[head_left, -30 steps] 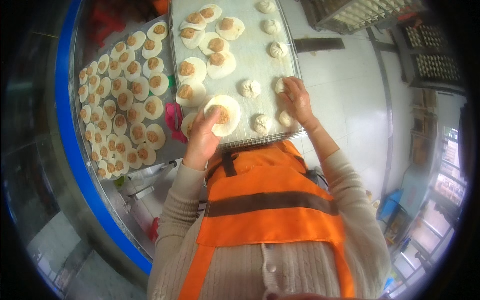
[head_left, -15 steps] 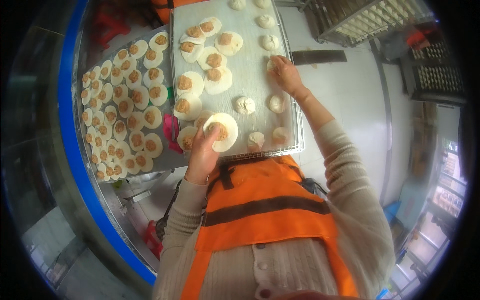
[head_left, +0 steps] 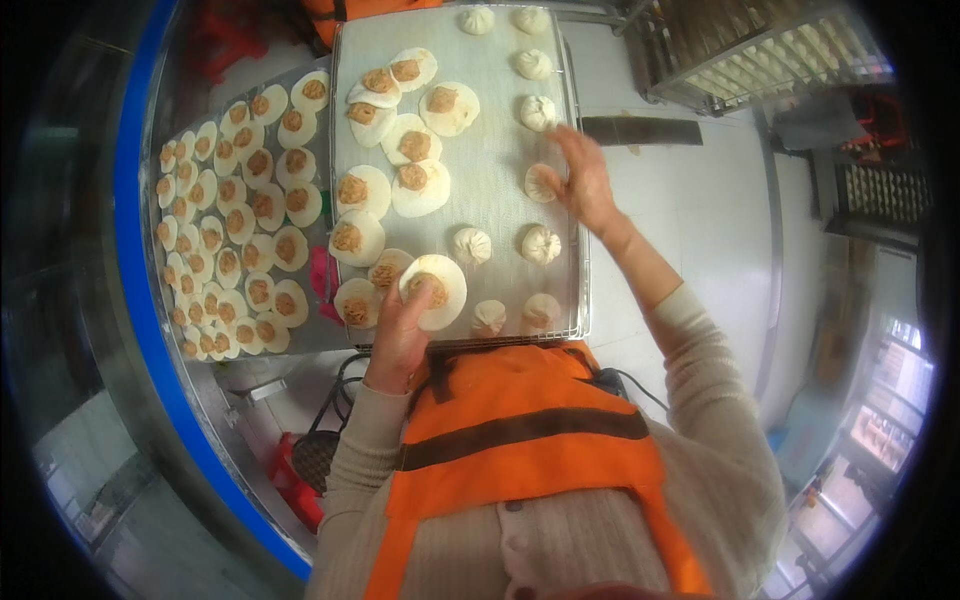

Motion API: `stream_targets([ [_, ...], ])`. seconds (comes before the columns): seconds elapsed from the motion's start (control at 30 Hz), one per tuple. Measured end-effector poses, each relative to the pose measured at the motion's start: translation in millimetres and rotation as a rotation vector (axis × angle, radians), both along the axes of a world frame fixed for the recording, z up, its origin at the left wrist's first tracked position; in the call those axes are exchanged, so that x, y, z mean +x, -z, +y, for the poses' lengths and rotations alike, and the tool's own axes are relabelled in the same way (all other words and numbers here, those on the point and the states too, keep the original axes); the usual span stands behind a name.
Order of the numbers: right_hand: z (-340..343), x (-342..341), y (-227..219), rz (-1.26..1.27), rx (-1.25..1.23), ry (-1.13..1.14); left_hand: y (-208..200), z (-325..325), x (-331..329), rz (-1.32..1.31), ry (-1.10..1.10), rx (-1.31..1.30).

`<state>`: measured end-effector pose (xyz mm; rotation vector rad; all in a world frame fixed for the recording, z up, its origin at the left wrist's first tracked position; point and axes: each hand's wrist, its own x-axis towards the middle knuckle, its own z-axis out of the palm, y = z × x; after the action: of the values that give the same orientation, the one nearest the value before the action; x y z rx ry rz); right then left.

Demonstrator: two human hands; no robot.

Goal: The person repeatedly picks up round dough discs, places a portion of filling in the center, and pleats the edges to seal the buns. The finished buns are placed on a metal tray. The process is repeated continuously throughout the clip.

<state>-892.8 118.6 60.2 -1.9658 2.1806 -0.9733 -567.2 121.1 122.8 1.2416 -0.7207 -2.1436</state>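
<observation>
My left hand (head_left: 400,335) holds a round dough wrapper (head_left: 447,287) with brown filling in its middle. My thumb lies on the filling, and the wrapper hangs over the near part of a lined tray (head_left: 500,150). My right hand (head_left: 588,185), fingers apart and holding nothing, is at the tray's right side. Just beside its thumb sits a pleated bun (head_left: 541,184), partly covered by the hand. More closed buns stand along that side, among them one bun (head_left: 537,113) farther off and another bun (head_left: 541,243) nearer me. Flat filled wrappers (head_left: 355,190) lie on the tray's left half.
Left of the tray, a grey surface (head_left: 325,335) bears many filled wrappers in rows. A blue edge (head_left: 140,250) curves along the far left. Racks with trays of pale pieces, such as the metal rack (head_left: 740,60), stand at the upper right. A dark strip (head_left: 645,131) lies on the floor.
My right hand has let go of the pleated bun and its fingers have spread, moving slightly right of it. The left hand still holds the filled wrapper. The whole view has shifted a little.
</observation>
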Motion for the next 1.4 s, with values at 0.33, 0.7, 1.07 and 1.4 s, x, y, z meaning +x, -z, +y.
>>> stream_targets([
  [0.33,-71.1,-36.3,5.1,0.045,0.109,-0.155,-5.8,10.5,-12.2,0.080,-0.111,0.100],
  [0.7,-18.7,10.1,-36.1,-0.018,-0.042,-0.154,-2.6,8.4,-1.8,0.060,-0.194,0.028],
  [1.07,20.5,123.0,-2.9,-0.135,0.284,-0.429,0.3,8.0,15.7,0.089,-0.168,0.007],
  [1.4,76.9,14.0,6.5,-0.040,0.188,0.445,14.2,1.6,72.6,0.116,-0.087,-0.097],
])
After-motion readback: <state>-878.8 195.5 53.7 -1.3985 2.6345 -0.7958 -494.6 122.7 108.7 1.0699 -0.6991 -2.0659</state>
